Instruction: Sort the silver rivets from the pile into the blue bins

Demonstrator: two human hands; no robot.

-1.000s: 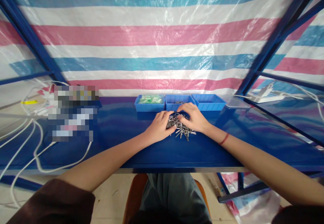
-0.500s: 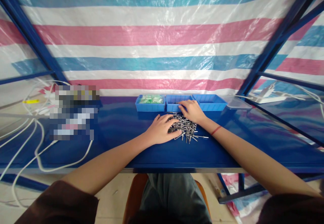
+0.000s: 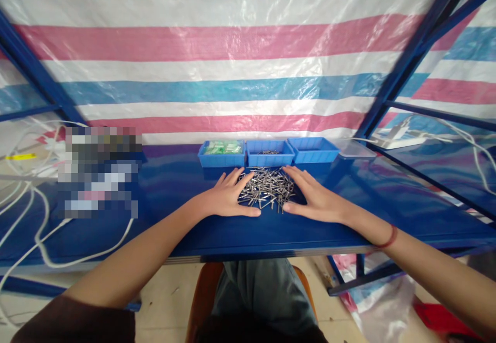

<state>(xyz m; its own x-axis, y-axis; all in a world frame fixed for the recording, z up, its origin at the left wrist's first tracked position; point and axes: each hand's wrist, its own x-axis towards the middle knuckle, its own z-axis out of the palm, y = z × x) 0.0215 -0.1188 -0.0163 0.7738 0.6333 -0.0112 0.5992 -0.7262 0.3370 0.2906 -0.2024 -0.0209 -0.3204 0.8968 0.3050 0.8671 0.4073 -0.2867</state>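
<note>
In the head view, the left hand (image 3: pixel 227 199) and right hand (image 3: pixel 321 201) flank one pile of slim silver metal pins (image 3: pixel 267 184) on the blue table (image 3: pixel 240 237). Each has its fingers spread and thumb wide, with no visible grip. The pins overlap too much to count. Behind stand three blue rectangular plastic bins (image 3: pixel 315 156): the left holds green-and-clear pieces (image 3: pixel 223 148), the middle thin metal pieces (image 3: pixel 268 152), both uncountable. Pixelation masks the table's left side.
</note>
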